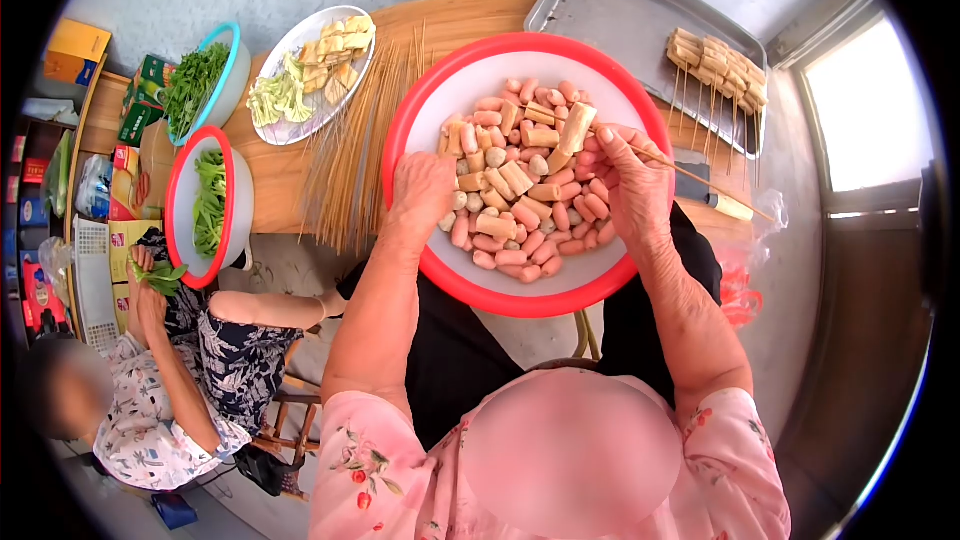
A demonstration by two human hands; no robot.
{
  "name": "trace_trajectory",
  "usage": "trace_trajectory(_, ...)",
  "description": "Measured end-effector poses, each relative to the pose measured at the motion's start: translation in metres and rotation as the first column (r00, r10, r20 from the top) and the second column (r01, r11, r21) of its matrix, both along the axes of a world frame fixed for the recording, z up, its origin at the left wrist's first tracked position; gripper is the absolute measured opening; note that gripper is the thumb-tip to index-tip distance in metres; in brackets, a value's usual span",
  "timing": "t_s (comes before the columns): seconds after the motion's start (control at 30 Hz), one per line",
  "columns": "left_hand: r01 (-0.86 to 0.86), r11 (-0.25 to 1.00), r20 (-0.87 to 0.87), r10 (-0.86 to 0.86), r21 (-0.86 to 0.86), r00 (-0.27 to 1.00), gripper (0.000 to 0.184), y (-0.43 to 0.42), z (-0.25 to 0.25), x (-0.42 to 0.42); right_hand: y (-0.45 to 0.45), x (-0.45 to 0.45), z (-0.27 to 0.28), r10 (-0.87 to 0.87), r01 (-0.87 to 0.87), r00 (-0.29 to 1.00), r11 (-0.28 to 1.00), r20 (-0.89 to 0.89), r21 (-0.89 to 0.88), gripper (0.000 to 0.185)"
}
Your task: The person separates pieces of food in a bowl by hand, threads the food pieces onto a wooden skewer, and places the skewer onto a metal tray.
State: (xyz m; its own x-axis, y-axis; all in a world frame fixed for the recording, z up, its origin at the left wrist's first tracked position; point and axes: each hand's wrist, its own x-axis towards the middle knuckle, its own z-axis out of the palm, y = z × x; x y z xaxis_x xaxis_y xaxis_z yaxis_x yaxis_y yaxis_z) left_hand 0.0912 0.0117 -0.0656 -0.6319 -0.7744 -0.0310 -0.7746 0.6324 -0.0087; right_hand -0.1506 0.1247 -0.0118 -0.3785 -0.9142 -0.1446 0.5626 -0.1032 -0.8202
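Note:
A large red-rimmed basin [404, 120] holds small pink sausages [525, 215], tan rolled pieces [515, 177] and greyish balls [539, 165]. My right hand [635, 180], at the basin's right side, is closed on a thin bamboo skewer [700, 180]. A longer tan roll [577, 128] is at the skewer's inner end, by my fingertips. On the left, inside the rim, my left hand [424, 190] has its fingers curled down among the pieces; what they hold, if anything, is hidden.
Loose skewers [345, 160] lie left of the basin. A metal tray [600, 15] carries skewered rolls [718, 70]; a knife [730, 206] lies nearby. An oval plate [300, 123] and bowls of greens [197, 88] stand left. A seated person [170, 390] holds leaves.

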Motion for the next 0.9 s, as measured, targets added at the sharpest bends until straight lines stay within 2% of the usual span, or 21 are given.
trace_trajectory(0.03, 0.002, 1.000, 0.001, -0.002, -0.003, 1.000, 0.021, 0.004, 0.013, -0.004, 0.000, 0.001, 0.001, -0.002, 0.002, 1.000, 1.000, 0.001, 0.003, 0.014)
trace_trajectory(0.07, -0.133, 0.978, -0.168, 0.160, 0.158, 0.973, 0.018, 0.011, 0.026, -0.009, 0.001, 0.002, 0.001, -0.005, 0.005, 1.000, 1.000, 0.002, 0.000, 0.014)
trace_trajectory(0.1, -0.229, 0.915, -0.303, 0.334, 0.333, 0.893, 0.015, 0.016, 0.037, -0.015, 0.001, 0.003, 0.001, -0.005, 0.007, 0.998, 0.999, -0.057, 0.031, 0.015)
trace_trajectory(0.13, -0.223, 0.917, -0.304, 0.327, 0.330, 0.895, 0.015, 0.017, 0.043, -0.020, 0.001, 0.004, 0.002, -0.006, 0.013, 0.993, 0.998, -0.117, 0.063, 0.015)
trace_trajectory(0.17, -0.122, 0.705, -0.501, 0.604, 0.698, 0.620, 0.017, 0.019, 0.047, -0.025, 0.003, 0.008, 0.005, 0.013, -0.010, 0.996, 0.999, -0.085, 0.033, 0.015)
trace_trajectory(0.2, 0.156, 0.425, -0.452, 0.852, 0.892, 0.263, 0.019, 0.020, 0.049, -0.028, 0.005, 0.011, 0.007, 0.009, -0.006, 0.996, 1.000, -0.089, 0.030, 0.015)
trace_trajectory(0.23, 0.325, 0.361, -0.439, 0.874, 0.874, 0.210, 0.023, 0.019, 0.043, -0.026, 0.006, 0.015, 0.009, 0.037, -0.029, 0.989, 0.998, -0.144, 0.053, 0.015)
trace_trajectory(0.27, 0.328, 0.363, -0.443, 0.871, 0.872, 0.212, 0.023, 0.019, 0.043, -0.027, 0.006, 0.018, 0.010, 0.063, -0.048, 0.978, 0.996, -0.198, 0.077, 0.014)
trace_trajectory(0.37, 0.502, 0.302, -0.356, 0.934, 0.810, 0.012, 0.025, 0.026, 0.047, -0.036, 0.010, 0.021, 0.011, 0.087, -0.076, 0.957, 0.996, -0.276, 0.050, 0.012)
trace_trajectory(0.4, 0.506, 0.300, -0.355, 0.935, 0.809, 0.014, 0.025, 0.026, 0.047, -0.037, 0.010, 0.021, 0.010, 0.096, -0.086, 0.942, 0.995, -0.321, 0.043, 0.012)
trace_trajectory(0.57, 0.620, 0.299, -0.389, 0.921, 0.726, 0.011, 0.026, 0.016, 0.041, -0.026, 0.012, 0.022, 0.014, 0.094, -0.083, 0.954, 0.995, -0.284, 0.051, 0.012)
trace_trajectory(0.67, 0.623, 0.282, -0.334, 0.942, 0.729, -0.036, 0.027, 0.014, 0.040, -0.027, 0.010, 0.024, 0.014, 0.087, -0.071, 0.958, 0.995, -0.274, 0.068, 0.011)
trace_trajectory(0.9, 0.658, 0.260, -0.317, 0.948, 0.707, -0.034, 0.031, 0.015, 0.044, -0.029, 0.007, 0.026, 0.014, 0.083, -0.076, 0.951, 0.997, -0.296, 0.033, 0.010)
